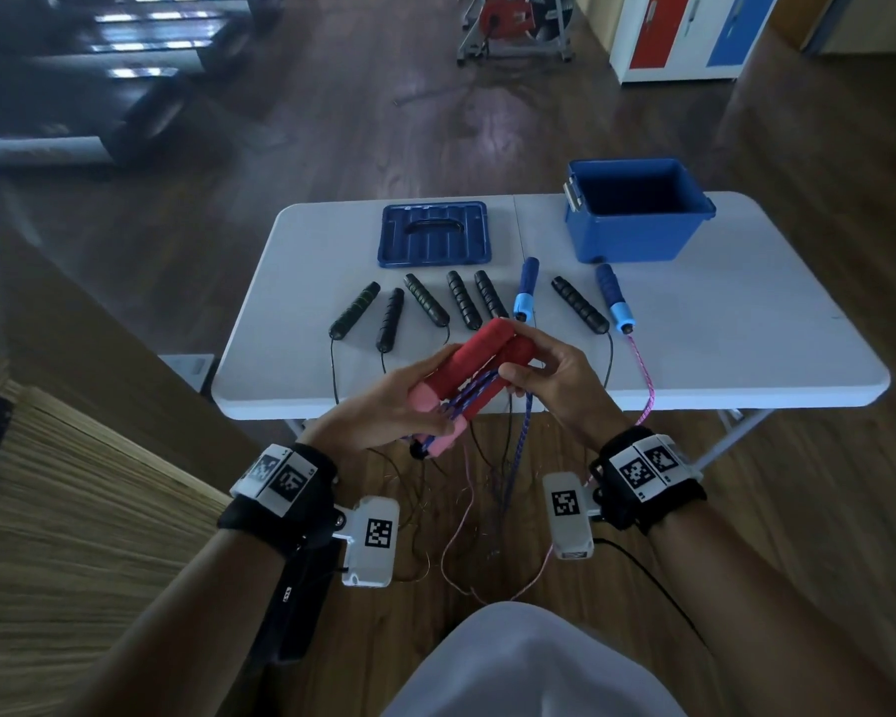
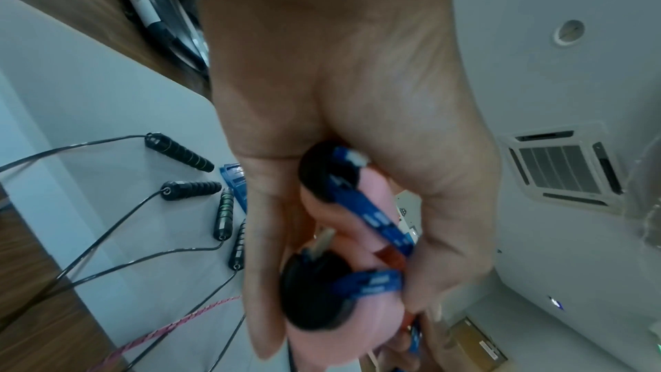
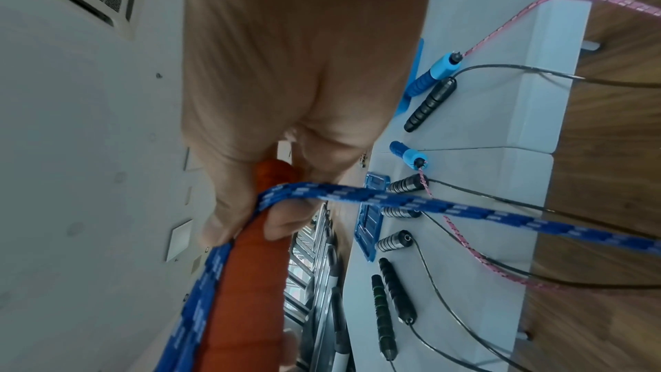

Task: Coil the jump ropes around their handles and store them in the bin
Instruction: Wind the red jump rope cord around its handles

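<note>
Two red jump-rope handles [image 1: 474, 362] with pink ends lie side by side in my hands, above the white table's [image 1: 746, 354] near edge. My left hand [image 1: 384, 406] grips their pink, black-capped ends [image 2: 318, 287]. My right hand [image 1: 544, 364] pinches the far red ends [image 3: 250, 265] and the blue braided rope [image 3: 393, 200]. A few turns of that rope run along the handles; the rest hangs to the floor. The open blue bin [image 1: 637, 209] stands at the table's back right.
Several black handles [image 1: 425, 300] and two blue handles [image 1: 614, 297] lie in a row on the table, their cords and a pink rope [image 1: 647, 390] trailing over the near edge. The blue bin lid [image 1: 433, 232] lies behind them. Tangled cords cover the wooden floor below.
</note>
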